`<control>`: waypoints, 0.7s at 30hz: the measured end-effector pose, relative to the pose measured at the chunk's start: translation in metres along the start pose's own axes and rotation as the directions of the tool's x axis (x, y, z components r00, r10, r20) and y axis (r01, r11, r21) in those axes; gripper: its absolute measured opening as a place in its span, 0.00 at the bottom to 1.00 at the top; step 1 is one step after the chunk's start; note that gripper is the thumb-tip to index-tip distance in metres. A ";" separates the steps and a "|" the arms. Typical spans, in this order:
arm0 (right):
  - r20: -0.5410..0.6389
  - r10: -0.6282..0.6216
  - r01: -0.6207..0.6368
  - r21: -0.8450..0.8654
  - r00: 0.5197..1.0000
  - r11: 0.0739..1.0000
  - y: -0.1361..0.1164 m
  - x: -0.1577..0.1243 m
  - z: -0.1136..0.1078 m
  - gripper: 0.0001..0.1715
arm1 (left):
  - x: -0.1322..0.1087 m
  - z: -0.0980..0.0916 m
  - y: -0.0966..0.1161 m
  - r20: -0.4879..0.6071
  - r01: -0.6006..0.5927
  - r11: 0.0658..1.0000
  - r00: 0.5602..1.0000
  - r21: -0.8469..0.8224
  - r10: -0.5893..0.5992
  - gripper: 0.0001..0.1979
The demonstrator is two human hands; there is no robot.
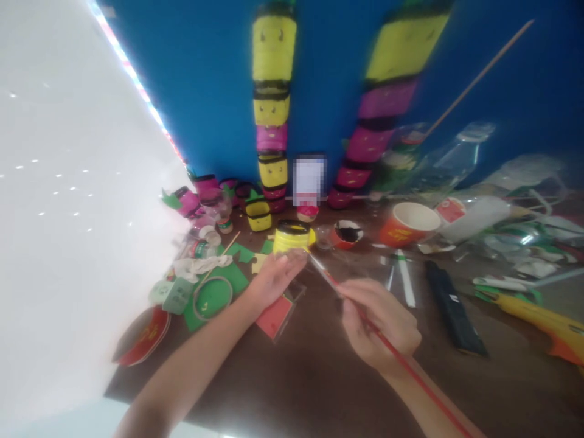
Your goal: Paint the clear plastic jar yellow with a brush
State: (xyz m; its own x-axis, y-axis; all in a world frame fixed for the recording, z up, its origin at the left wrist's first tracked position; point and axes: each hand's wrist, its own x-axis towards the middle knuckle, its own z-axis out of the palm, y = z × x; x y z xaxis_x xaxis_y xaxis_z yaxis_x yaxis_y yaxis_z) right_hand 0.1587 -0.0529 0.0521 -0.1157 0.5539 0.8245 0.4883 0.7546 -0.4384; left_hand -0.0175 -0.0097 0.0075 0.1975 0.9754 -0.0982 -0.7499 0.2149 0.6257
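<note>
My right hand [381, 322] is closed round a long red-handled paintbrush [326, 277]. The brush tip points up and left, at the lower right side of a small yellow cup [289, 242] with a black rim and a yellow bit sticking out on its right. At the front of that cup, my left hand [280, 277] grips its lower part; blur hides exactly how the fingers lie. Just right of the cup stands a red paper cup with dark paint inside [345, 240]. A red card [275, 316] lies beneath my left wrist.
Stacks of painted yellow [272, 109] and magenta cups [365, 143] rise against the blue wall. Green sheets [235, 280] and a tape ring [213, 298] lie left. Rightward are a large paper cup [413, 222], a black case [456, 310], a yellow glue gun [538, 316] and plastic bottles.
</note>
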 end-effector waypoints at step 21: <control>-0.109 0.377 -0.361 0.142 0.920 0.922 0.021 0.003 -0.004 0.07 | 0.000 0.012 -0.007 -0.230 -0.284 0.916 0.907 0.283 0.352 0.27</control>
State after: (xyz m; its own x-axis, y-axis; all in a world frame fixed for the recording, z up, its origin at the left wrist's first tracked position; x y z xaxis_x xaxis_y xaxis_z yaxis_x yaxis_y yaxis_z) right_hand 0.1716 -0.0372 0.0468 0.1724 0.7556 0.6319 0.3687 0.5454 -0.7528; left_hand -0.0048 -0.0113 0.0122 -0.2300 0.9721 -0.0463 -0.5642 -0.0944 0.8202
